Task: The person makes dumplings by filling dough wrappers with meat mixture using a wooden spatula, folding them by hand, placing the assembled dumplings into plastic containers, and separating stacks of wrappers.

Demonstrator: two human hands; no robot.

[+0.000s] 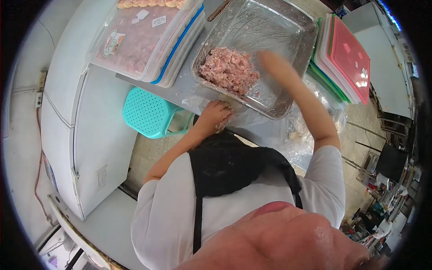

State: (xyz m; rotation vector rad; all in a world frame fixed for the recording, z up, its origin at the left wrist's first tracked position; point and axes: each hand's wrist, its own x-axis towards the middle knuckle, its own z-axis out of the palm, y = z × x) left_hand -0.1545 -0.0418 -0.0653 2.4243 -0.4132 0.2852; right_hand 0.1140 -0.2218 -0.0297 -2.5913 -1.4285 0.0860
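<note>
A heap of pinkish ground meat (229,69) lies in the near left part of a large metal tray (288,96), whose bare floor is streaked with residue. My right hand (271,63) is over the tray, just right of the meat, and motion blur hides its fingers. Below the tray's near edge, my left hand (217,115) is closed, with its fingers curled and bits of meat stuck to them. Whatever it may hold is hidden. Beside that hand, clear plastic sheeting (249,116) hangs at the table's front.
Stacked lidded containers (155,42) stand left of the tray, the top one holding pinkish contents. Pink, white and green lids or boards (346,56) are stacked at the right. Clear plastic bags (300,135) lie near my right arm. A turquoise stool (146,112) stands below the table.
</note>
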